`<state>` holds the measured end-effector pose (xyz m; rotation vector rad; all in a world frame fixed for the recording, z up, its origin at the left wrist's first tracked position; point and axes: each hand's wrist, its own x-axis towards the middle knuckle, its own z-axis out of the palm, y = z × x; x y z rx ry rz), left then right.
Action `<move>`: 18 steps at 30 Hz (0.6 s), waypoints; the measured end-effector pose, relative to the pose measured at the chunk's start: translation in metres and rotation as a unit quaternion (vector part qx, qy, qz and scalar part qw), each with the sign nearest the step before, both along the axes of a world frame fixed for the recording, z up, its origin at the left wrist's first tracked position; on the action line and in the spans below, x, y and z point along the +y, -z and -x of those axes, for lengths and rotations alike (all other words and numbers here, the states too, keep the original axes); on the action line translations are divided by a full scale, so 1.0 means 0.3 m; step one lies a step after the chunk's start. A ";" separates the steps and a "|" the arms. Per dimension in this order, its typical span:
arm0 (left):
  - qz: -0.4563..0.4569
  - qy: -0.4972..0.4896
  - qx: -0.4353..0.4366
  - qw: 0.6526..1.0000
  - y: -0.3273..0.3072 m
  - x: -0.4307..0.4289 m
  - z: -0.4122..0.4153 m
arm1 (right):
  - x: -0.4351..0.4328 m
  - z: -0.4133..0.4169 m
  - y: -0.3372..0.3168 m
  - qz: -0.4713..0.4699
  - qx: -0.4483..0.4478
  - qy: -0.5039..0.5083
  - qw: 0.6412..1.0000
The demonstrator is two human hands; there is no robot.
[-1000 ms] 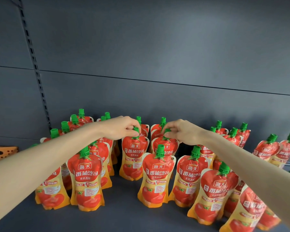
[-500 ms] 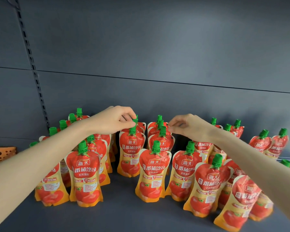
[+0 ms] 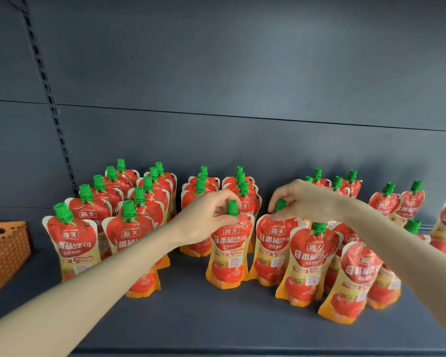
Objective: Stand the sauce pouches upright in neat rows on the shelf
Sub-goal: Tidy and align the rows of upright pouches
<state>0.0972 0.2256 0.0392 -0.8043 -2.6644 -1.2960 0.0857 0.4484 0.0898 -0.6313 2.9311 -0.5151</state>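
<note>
A dark grey shelf holds many red sauce pouches with green caps, standing in rows. The left hand pinches the top of one front pouch. The right hand pinches the cap of the next pouch. Labels read 海天 and 番茄沙司.

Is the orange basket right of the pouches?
No, the orange basket sits at the far left, left of every sauce pouch.

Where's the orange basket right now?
Head view, far left edge: the orange basket sits on the shelf, left of the leftmost front pouch.
</note>
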 end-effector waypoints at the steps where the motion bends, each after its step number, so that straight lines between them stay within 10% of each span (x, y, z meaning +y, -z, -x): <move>1: 0.001 -0.008 0.003 1.000 -0.003 -0.009 -0.001 | -0.013 -0.001 -0.001 0.001 0.005 -0.001 1.000; 11: 0.028 -0.088 0.011 0.996 0.012 -0.121 -0.005 | -0.189 0.009 0.011 -0.004 0.037 -0.008 0.999; 18: -0.037 -0.182 0.110 0.976 0.094 -0.083 -0.030 | -0.204 -0.031 0.129 0.169 0.115 0.100 0.974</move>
